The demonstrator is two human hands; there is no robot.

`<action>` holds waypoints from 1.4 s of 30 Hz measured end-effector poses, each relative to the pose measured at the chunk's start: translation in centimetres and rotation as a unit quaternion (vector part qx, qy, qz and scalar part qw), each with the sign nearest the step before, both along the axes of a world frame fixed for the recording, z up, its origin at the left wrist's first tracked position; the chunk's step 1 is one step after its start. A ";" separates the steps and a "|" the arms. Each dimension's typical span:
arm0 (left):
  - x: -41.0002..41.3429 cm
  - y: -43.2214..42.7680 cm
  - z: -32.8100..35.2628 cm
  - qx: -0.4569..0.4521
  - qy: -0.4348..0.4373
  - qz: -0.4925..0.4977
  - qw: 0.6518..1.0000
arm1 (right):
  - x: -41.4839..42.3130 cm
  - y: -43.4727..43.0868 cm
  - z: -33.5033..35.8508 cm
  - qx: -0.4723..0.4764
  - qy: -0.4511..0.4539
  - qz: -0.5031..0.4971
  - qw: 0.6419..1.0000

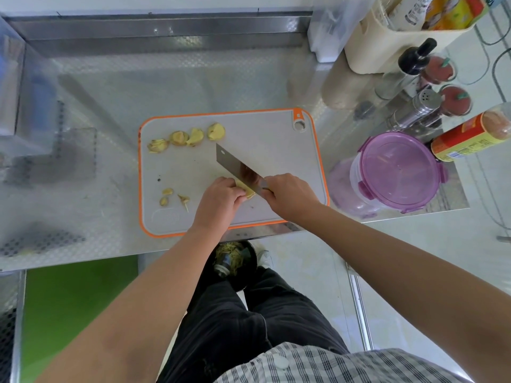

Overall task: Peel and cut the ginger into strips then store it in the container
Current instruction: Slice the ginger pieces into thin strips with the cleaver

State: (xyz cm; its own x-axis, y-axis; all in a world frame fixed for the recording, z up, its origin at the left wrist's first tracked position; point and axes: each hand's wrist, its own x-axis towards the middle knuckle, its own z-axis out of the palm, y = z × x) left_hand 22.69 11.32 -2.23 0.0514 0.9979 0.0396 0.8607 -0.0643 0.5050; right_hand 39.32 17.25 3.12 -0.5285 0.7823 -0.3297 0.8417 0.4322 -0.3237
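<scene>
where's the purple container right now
In the head view, the purple-lidded container stands on the steel counter at the right, just off the right edge of the orange-rimmed cutting board and beside the red-labelled bottle.

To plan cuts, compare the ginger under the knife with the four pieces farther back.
The ginger under the knife is held by the left hand; the four pieces lie loose. It sits near the front; they line the far edge. Both are yellow, on the board.

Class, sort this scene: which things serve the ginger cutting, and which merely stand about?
In use: ginger held by left hand, cleaver in right hand, cutting board, lidded container.
Standing about: metal shaker, red-labelled jar, dark bottle, cream holder.
</scene>
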 end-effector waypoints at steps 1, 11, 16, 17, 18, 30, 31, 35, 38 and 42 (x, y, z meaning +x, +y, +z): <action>0.0 0.0 0.0 0.002 -0.002 -0.002 1.000 | -0.1 0.0 0.0 -0.002 -0.005 0.000 1.000; -0.1 -0.6 0.0 0.016 -0.008 -0.014 1.000 | -0.5 -0.8 -2.0 -0.009 -0.011 -0.018 1.000; -0.3 -0.4 0.3 0.019 0.005 -0.005 1.000 | -0.5 -0.8 -0.1 -0.001 0.027 -0.030 0.999; -0.2 -0.4 0.3 0.019 0.005 -0.005 1.000 | -0.4 -0.8 0.4 0.000 0.027 -0.026 0.999; -0.1 -0.4 0.4 0.017 0.005 -0.005 1.000 | -0.3 -0.7 0.7 0.002 0.025 -0.021 0.999; -0.1 -0.4 -0.1 0.023 -0.005 -0.009 1.000 | -1.8 -1.3 -1.3 -0.007 -0.052 -0.020 0.998; -0.2 -0.4 -0.1 0.025 -0.004 -0.006 1.000 | -1.8 -1.3 -1.4 -0.003 -0.047 -0.022 0.999; -0.1 -0.7 -0.1 0.025 0.004 -0.009 1.000 | -0.7 -1.4 -1.5 -0.014 -0.004 -0.034 0.999; -0.1 -0.7 0.1 0.017 0.011 0.000 1.000 | -0.4 -1.5 -0.6 -0.003 0.038 -0.041 0.998; -0.2 -0.5 0.1 0.012 0.019 -0.001 1.000 | -0.4 -1.3 0.4 -0.004 0.008 -0.010 1.000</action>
State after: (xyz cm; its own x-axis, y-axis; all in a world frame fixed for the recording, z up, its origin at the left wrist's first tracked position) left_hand 22.52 10.79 -2.09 0.0559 0.9965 0.0622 0.8789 -0.0786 0.4705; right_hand 38.93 15.90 3.48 -0.5180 0.7899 -0.3282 0.8448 0.4124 -0.3409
